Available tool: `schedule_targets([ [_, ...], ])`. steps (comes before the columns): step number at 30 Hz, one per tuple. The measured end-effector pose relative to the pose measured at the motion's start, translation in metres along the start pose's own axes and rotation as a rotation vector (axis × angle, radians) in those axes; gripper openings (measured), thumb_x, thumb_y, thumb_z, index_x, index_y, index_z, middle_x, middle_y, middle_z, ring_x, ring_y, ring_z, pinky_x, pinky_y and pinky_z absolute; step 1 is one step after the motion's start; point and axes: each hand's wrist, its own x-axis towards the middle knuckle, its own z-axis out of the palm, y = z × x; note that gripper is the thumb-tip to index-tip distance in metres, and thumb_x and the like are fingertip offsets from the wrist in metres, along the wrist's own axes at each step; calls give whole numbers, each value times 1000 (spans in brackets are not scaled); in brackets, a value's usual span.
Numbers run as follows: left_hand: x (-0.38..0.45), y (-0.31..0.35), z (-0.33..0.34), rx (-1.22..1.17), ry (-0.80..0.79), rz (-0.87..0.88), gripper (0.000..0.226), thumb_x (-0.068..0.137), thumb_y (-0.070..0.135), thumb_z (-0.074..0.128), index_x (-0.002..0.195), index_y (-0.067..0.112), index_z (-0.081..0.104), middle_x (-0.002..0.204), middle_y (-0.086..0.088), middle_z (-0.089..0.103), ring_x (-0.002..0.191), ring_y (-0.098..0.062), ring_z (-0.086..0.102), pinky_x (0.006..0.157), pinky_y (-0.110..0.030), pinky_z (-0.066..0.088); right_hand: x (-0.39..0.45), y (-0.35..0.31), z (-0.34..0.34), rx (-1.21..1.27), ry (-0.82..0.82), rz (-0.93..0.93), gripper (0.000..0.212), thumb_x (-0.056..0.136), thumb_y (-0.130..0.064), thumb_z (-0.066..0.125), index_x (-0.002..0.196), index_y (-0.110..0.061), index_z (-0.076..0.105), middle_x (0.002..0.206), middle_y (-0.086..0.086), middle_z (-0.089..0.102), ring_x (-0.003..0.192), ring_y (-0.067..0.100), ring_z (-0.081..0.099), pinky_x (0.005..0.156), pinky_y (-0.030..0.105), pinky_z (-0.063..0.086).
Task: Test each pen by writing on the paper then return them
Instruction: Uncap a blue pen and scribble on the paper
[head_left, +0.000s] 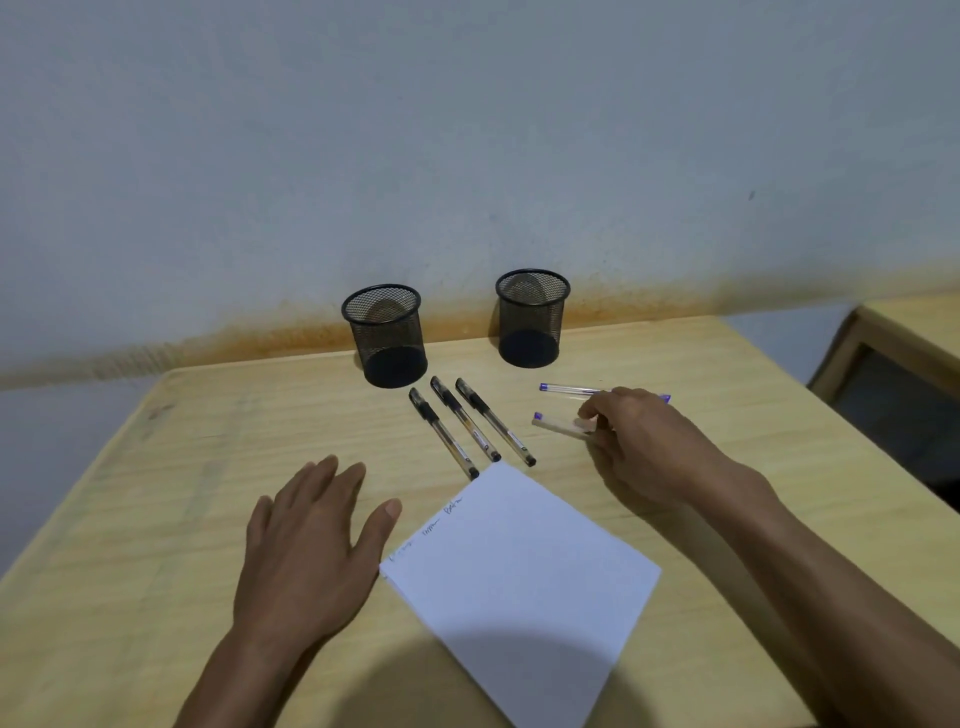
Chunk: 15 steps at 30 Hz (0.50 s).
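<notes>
three black pens (470, 427): parallel above paper (524, 587) | two purple pens (563, 423): right

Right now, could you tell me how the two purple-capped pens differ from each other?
The nearer purple pen is pinched by the right hand, while the farther purple pen lies free on the table. The nearer one's barrel looks pale and opaque; the farther one's looks clear. Both have purple caps pointing left.
</notes>
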Motion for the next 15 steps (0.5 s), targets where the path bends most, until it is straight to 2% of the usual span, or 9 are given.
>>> schedule_targets([
  [2,0,0,-1,-19,-5,-8,77,84,69,26,143,25,48,156,0,39,149,-20,25,118,-50,20,-6,-8,-6,190,41,-39,33,101,-13,54,133,-13,62,111,4,65,100,22,59,84,37,49],
  [4,-1,3,-4,-99,25,-16,72,85,67,34,137,22,55,149,-1,49,144,-21,36,116,-53,27,-13,-20,-13,469,100,-58,19,102,-15,55,114,-16,70,86,-12,66,75,9,58,72,28,45],
  [6,-4,11,-11,-297,125,-19,60,87,61,48,129,21,61,136,2,61,129,-18,53,109,-49,39,-20,-37,-20,761,116,-63,13,102,-19,59,97,-14,69,72,-11,65,64,9,57,66,25,48],
  [9,-10,34,-26,-481,230,77,45,87,55,54,122,30,65,119,17,62,111,-1,52,97,-29,41,-26,-61,-23,1129,95,-87,9,97,-13,65,91,-7,66,78,10,67,69,17,62,69,31,55],
  [12,-14,58,-36,-512,177,210,38,90,55,58,120,35,68,113,26,63,112,-2,56,97,-33,44,-29,-79,-17,1331,73,-105,4,94,-5,66,93,-2,65,77,15,71,67,19,68,67,30,56],
  [15,-16,69,-37,-498,233,255,25,90,38,66,111,28,75,100,13,74,95,-10,63,86,-43,52,-32,-91,-12,1408,110,-80,3,94,-1,65,94,-4,66,83,20,73,71,22,71,67,29,57],
])
